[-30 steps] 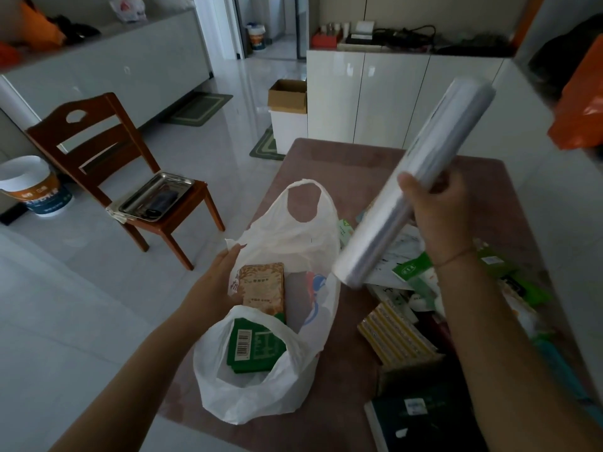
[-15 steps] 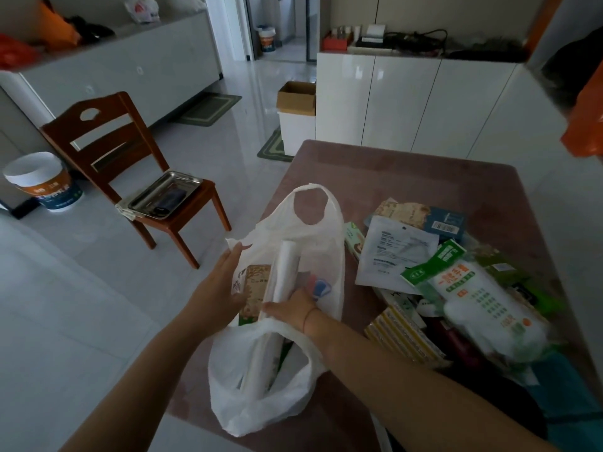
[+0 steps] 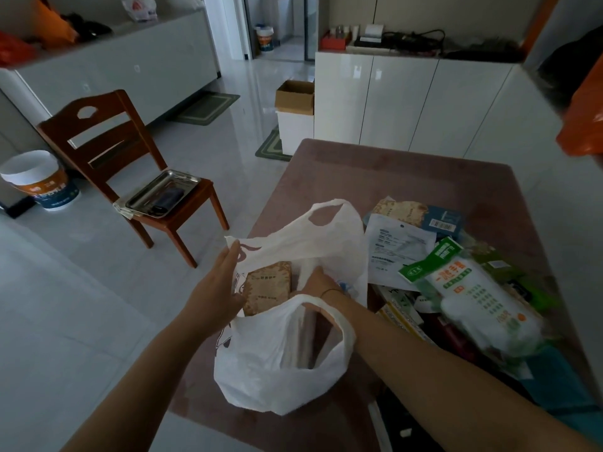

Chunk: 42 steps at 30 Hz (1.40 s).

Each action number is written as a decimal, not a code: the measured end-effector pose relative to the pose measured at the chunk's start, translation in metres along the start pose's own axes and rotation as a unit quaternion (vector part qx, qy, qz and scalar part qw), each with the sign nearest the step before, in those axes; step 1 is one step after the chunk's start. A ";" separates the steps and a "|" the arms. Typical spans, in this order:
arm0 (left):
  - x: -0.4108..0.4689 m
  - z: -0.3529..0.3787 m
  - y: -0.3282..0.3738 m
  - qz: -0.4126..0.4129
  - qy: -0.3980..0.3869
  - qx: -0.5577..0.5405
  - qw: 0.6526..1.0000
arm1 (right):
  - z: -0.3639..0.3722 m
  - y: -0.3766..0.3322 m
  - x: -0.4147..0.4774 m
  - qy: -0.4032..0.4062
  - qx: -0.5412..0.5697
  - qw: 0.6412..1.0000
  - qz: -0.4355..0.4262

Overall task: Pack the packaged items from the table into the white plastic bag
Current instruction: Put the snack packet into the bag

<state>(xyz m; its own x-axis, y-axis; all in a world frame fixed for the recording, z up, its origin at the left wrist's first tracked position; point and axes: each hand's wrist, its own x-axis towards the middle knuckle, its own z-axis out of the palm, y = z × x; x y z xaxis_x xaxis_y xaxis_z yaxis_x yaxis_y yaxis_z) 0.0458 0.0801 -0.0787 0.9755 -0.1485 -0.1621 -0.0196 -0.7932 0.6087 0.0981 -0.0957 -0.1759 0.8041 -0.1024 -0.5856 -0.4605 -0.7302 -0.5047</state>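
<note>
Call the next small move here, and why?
Probably pull the right hand out of the bag and reach for the glove pack on top of the pile. That hand is inside the bag mouth; the left hand holds the rim open, and many packs remain on the table.

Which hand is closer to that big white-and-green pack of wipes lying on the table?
The right hand. It is inside the white plastic bag, just left of the wipes pack. The left hand holds the bag's far edge, with the bag between it and the pack.
</note>
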 end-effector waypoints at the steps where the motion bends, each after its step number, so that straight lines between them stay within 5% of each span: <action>1: 0.000 0.001 0.000 0.007 -0.001 0.002 1.000 | -0.007 -0.002 -0.011 0.001 -0.012 0.999 -0.035; 4: 0.001 0.009 -0.005 0.035 -0.015 0.004 0.999 | -0.037 0.001 -0.041 0.006 0.078 0.983 -0.164; 6: 0.004 0.017 -0.010 0.045 -0.026 -0.005 0.999 | -0.067 0.018 -0.062 0.097 0.163 0.958 -0.216; 8: 0.007 0.025 -0.014 0.053 -0.025 0.001 0.998 | -0.089 0.051 -0.068 0.249 0.180 0.932 -0.191; 10: 0.010 0.034 -0.018 0.064 -0.020 0.013 0.998 | -0.101 0.094 -0.068 0.302 0.132 0.940 -0.086; 14: 0.011 0.048 -0.014 0.032 -0.009 0.039 0.999 | -0.080 0.159 -0.061 0.131 0.013 0.991 0.019; 20: 0.005 0.063 0.022 0.120 0.134 0.162 0.970 | -0.066 0.184 -0.058 0.114 -0.027 0.992 0.038; 24: -0.004 0.064 0.044 0.209 -0.037 0.079 0.974 | -0.069 0.186 -0.052 0.101 -0.063 0.992 0.029; 29: -0.019 0.067 0.056 0.114 -0.303 0.021 0.946 | -0.092 0.190 -0.056 0.020 -0.008 0.997 -0.078; 35: -0.033 0.059 0.065 0.135 -0.411 0.068 0.899 | -0.095 0.194 -0.074 -0.142 -0.083 0.981 -0.101; 42: -0.042 0.046 0.073 0.109 -0.520 0.121 0.839 | -0.087 0.198 -0.076 -0.190 -0.167 0.959 -0.127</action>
<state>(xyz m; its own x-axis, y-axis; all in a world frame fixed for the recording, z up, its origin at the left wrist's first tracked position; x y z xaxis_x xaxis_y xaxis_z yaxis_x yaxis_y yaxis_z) -0.0071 0.0015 -0.0634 0.2269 -0.6406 -0.7336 -0.3389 -0.7581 0.5572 -0.0222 -0.2912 -0.1764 0.6504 0.3154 -0.6911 -0.0699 -0.8810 -0.4679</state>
